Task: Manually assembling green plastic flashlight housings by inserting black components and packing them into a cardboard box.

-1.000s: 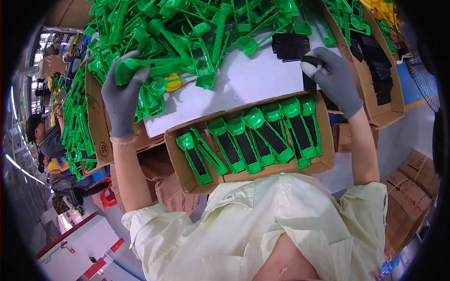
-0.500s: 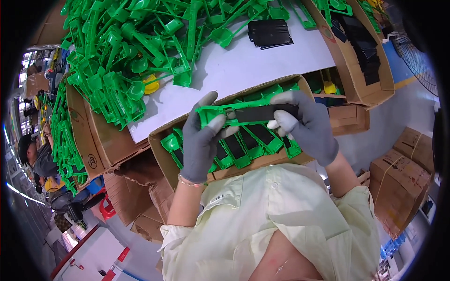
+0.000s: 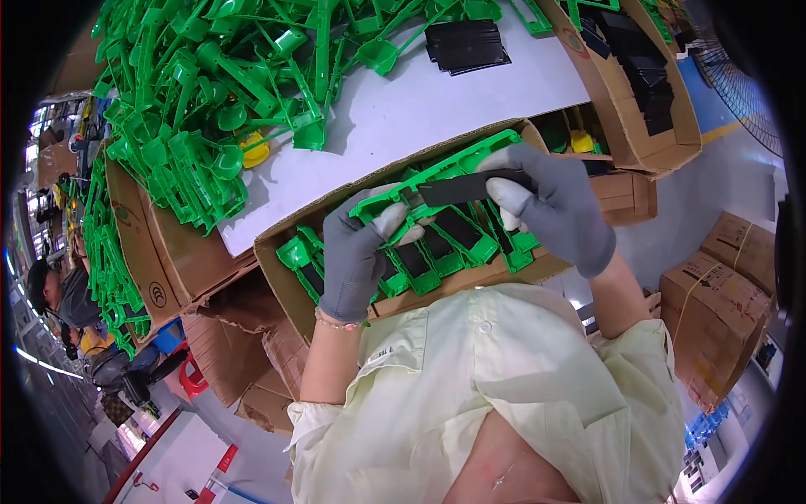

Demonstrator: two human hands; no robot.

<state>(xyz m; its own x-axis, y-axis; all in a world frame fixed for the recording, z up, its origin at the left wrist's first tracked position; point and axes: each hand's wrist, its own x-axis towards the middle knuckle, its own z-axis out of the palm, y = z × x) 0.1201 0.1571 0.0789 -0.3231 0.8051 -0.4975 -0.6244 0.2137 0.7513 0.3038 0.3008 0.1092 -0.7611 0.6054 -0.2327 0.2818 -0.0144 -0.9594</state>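
Note:
My gloved left hand (image 3: 354,252) closes round the left end of a long green plastic part (image 3: 470,160) with a channel along it. Between the fingers and thumb of my gloved right hand (image 3: 571,210) is a flat black strip (image 3: 457,190). The strip's left end meets the channel near my left thumb, while its right end stands off the green part. Under both hands, an open carton (image 3: 550,267) holds several green parts lying side by side, with black strips (image 3: 457,227) along them. My right fingertips are partly hidden behind the strip.
Beyond the carton, a white board (image 3: 378,122) bears a big heap of green parts (image 3: 201,92) and a stack of black strips (image 3: 467,46). Another carton (image 3: 682,126) with black pieces stands right. Strapped boxes (image 3: 714,328), a fan (image 3: 735,97) and a person (image 3: 75,294) are farther off.
The green part has tilted, its right end now raised and farther away. The black strip has come away from it at the right and is angled apart, still in my right fingers.

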